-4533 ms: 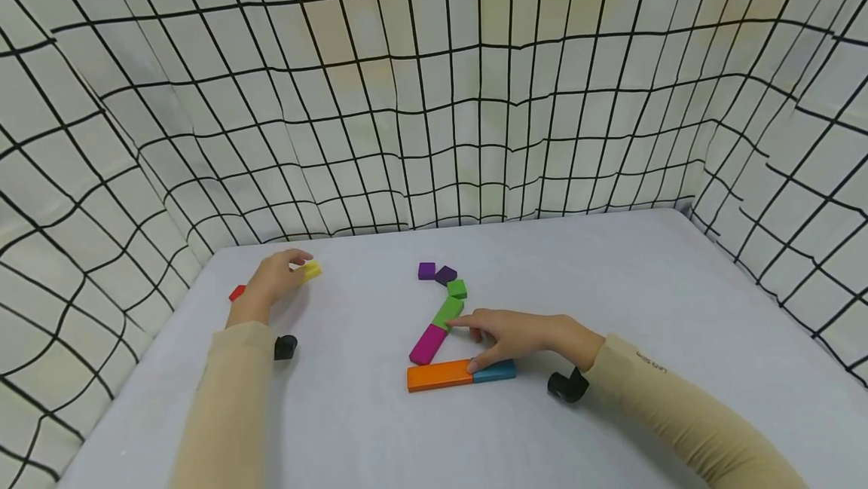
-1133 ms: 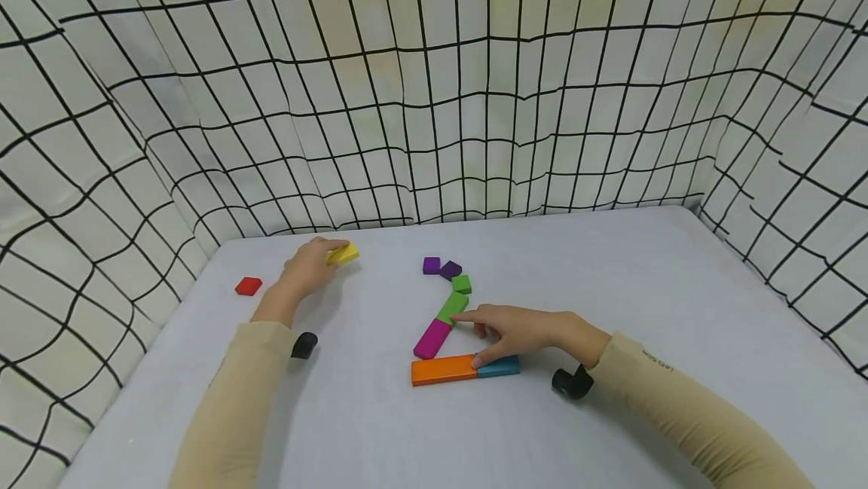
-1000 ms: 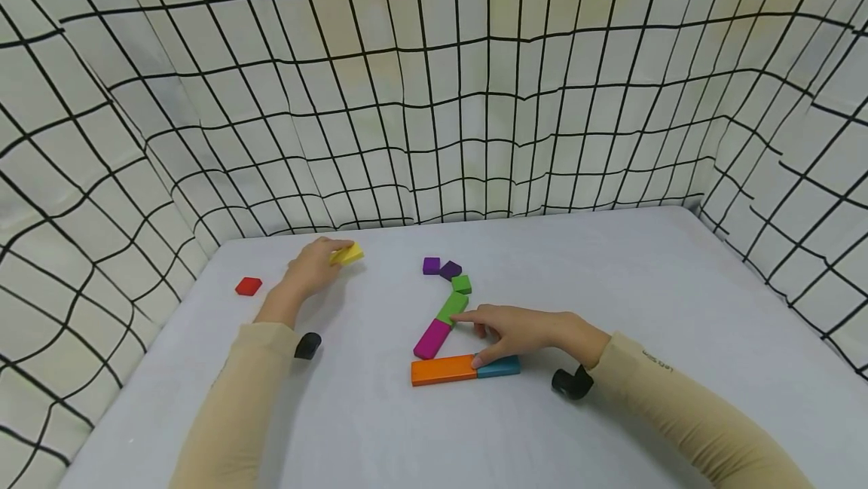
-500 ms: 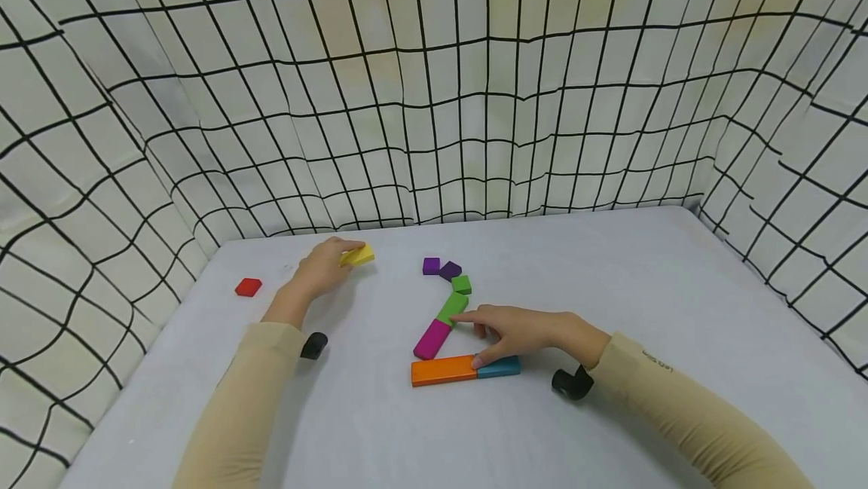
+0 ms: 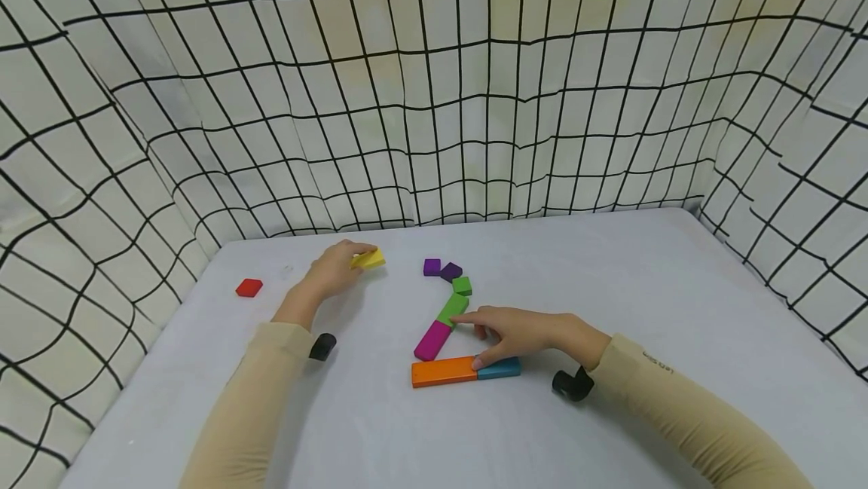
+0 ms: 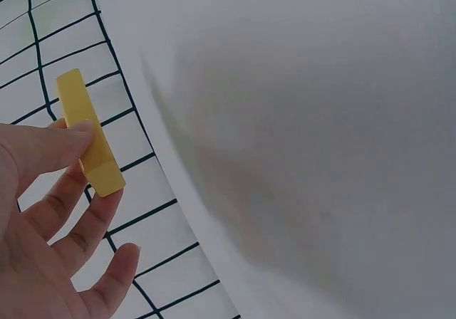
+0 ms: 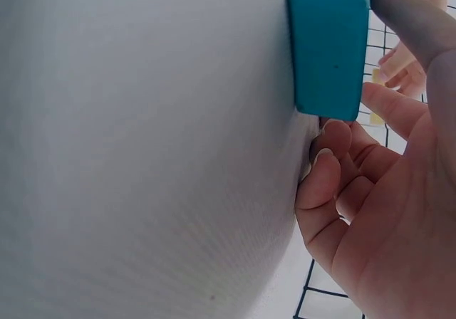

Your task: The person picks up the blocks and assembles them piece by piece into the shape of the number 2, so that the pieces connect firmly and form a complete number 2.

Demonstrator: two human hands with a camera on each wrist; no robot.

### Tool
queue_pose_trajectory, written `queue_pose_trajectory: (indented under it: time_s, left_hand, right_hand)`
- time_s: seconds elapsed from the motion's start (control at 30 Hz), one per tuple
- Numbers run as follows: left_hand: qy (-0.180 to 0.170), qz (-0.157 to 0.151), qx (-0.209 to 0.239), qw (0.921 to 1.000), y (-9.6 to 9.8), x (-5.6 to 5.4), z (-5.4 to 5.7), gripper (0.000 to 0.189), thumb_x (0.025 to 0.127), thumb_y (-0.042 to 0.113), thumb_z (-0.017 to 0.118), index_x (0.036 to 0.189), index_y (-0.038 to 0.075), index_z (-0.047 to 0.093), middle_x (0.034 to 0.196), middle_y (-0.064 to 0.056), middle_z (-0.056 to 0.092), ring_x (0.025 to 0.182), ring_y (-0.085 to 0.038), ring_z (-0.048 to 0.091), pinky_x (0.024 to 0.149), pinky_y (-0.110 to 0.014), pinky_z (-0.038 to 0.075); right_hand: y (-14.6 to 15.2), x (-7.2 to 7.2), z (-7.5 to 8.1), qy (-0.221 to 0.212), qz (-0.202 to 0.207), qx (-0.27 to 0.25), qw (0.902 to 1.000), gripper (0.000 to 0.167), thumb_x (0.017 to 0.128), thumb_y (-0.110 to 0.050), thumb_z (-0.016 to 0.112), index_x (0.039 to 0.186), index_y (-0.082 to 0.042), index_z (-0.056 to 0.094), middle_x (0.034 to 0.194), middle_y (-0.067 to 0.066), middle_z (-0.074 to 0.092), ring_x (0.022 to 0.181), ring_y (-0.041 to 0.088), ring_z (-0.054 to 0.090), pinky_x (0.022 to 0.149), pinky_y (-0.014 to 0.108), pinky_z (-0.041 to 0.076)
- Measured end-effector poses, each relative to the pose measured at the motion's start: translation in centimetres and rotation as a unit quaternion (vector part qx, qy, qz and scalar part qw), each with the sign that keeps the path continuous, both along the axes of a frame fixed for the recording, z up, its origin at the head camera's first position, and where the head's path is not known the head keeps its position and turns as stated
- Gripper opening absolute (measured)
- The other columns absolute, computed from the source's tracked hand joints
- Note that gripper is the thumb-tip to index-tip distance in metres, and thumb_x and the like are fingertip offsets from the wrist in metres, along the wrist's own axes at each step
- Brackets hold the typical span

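My left hand pinches a yellow block between thumb and fingers, at the far left-centre of the table. My right hand rests at the middle: its index fingertip touches a long green block, and its thumb lies where an orange block meets a blue block. The other fingers of that hand are loosely bent. A magenta block joins the long green one end to end. Beyond it, a small green block, a dark purple block and a purple block form a curved line.
A red block lies alone on the left of the white table. Black netting over white cloth walls surrounds the back and sides. A black wrist camera hangs beneath my right wrist.
My left hand has carried the yellow block rightward, closer to the purple blocks, and has left the red block behind in full sight. The right hand stays in place.
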State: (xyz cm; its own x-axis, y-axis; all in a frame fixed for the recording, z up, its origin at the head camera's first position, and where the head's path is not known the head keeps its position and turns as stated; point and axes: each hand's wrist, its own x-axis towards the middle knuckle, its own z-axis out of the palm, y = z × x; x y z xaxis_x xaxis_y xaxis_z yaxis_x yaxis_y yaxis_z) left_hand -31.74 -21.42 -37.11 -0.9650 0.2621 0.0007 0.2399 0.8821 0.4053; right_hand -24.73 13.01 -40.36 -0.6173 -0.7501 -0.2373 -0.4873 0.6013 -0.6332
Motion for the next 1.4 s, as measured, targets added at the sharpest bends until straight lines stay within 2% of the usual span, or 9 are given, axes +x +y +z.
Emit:
queue_pose_trajectory:
  time_s: [0.2,0.3,0.53,0.8,1.17,1.4]
  left_hand:
    - [-0.006,-0.002,0.005,1.0,0.9,0.0,0.0,0.047,0.099,-0.004,0.056,0.145,0.006,0.057,0.146,-0.024,0.051,0.137,-0.045,0.043,0.107,-0.071,0.032]
    - [-0.005,-0.005,0.005,1.0,1.3,0.0,-0.1,0.047,0.099,-0.003,0.056,0.145,0.006,0.057,0.146,-0.023,0.051,0.136,-0.044,0.044,0.109,-0.068,0.033]
    - [-0.001,-0.021,-0.003,0.9998,2.2,-0.1,-0.1,0.045,0.098,-0.002,0.058,0.143,0.006,0.059,0.144,-0.024,0.052,0.134,-0.045,0.045,0.107,-0.068,0.035]
    - [-0.006,-0.019,0.006,0.9998,3.1,-0.2,-0.3,0.046,0.099,-0.002,0.059,0.144,0.007,0.058,0.144,-0.022,0.053,0.135,-0.042,0.046,0.109,-0.066,0.035]
    - [-0.046,-0.013,0.012,0.9988,4.4,-0.4,0.0,0.046,0.098,-0.002,0.058,0.143,0.01,0.06,0.143,-0.019,0.056,0.135,-0.04,0.045,0.112,-0.063,0.032]
    - [-0.05,-0.02,0.008,0.9985,4.6,-0.7,-0.2,0.047,0.097,-0.004,0.057,0.142,0.009,0.061,0.141,-0.019,0.057,0.134,-0.04,0.046,0.113,-0.061,0.033]
  right_hand:
    - [0.1,0.1,0.1,0.0,0.001,0.0,1.0,0.078,0.092,-0.035,0.078,0.158,-0.017,0.041,0.106,-0.003,0.052,0.094,0.014,0.049,0.078,0.028,0.045]
    - [0.0,0.1,0.1,-0.001,-0.001,0.003,1.0,0.078,0.092,-0.036,0.078,0.158,-0.017,0.041,0.106,-0.003,0.052,0.095,0.014,0.049,0.078,0.028,0.045]
    - [0.0,0.1,0.2,-0.006,-0.001,0.002,1.0,0.078,0.092,-0.035,0.078,0.159,-0.018,0.04,0.106,-0.003,0.052,0.095,0.014,0.049,0.079,0.028,0.045]
    - [-0.1,0.0,0.1,-0.006,-0.006,0.008,0.9999,0.078,0.092,-0.036,0.078,0.159,-0.019,0.04,0.106,-0.004,0.053,0.096,0.014,0.049,0.079,0.028,0.046]
    - [-0.1,0.1,0.4,-0.007,-0.007,0.005,0.9999,0.078,0.092,-0.034,0.078,0.158,-0.018,0.041,0.106,-0.003,0.052,0.095,0.015,0.049,0.078,0.028,0.045]
    - [-0.1,0.1,0.2,-0.001,-0.006,0.011,0.9999,0.078,0.092,-0.035,0.078,0.158,-0.018,0.04,0.105,-0.004,0.052,0.095,0.014,0.049,0.078,0.028,0.045]
